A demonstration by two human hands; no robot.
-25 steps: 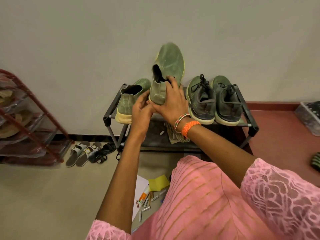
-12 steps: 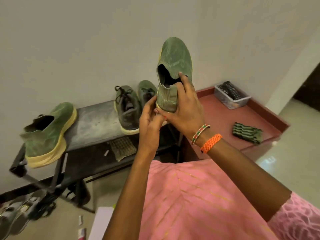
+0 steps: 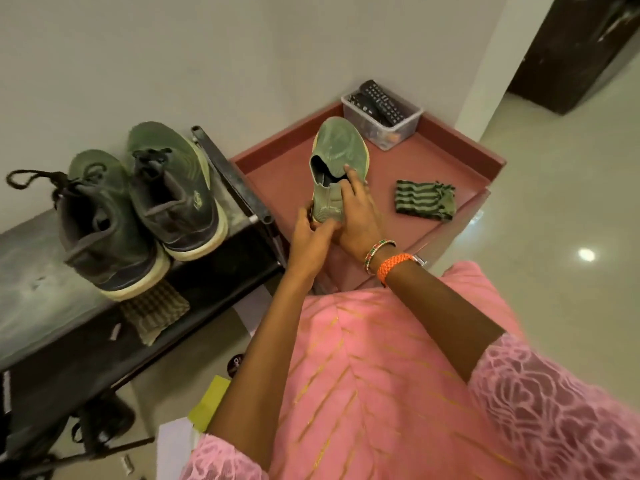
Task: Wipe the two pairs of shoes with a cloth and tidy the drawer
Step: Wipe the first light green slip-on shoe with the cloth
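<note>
Both hands on the green shoe (image 3: pixel 337 157), held up over the red ledge (image 3: pixel 446 216)! Right hand (image 3: pixel 356 216) wraps the heel and side, its forefinger up at the collar; left hand (image 3: pixel 308 233) pinches the heel's lower edge, thumb and fingers curled in. Sole is hidden, just a strip of pale rim showing round the toe. Striped cloth (image 3: pixel 425 201) lies folded on the ledge, right of the shoe and apart from it. Dark laced pair (image 3: pixel 138 209) sits side by side on the rack (image 3: pixel 34 306), heels toward us, one lace trailing off left. Rack runs out of shot at the left. Behind the shoe, a clear tub (image 3: pixel 398 124) in the corner with remotes (image 3: pixel 381 100); its smaller bits are too blurred to name. Under the rack's top, a ribbed mat (image 3: pixel 154 308), half covered. Papers (image 3: pixel 207 400) on the floor, partly blocked by the arm
</note>
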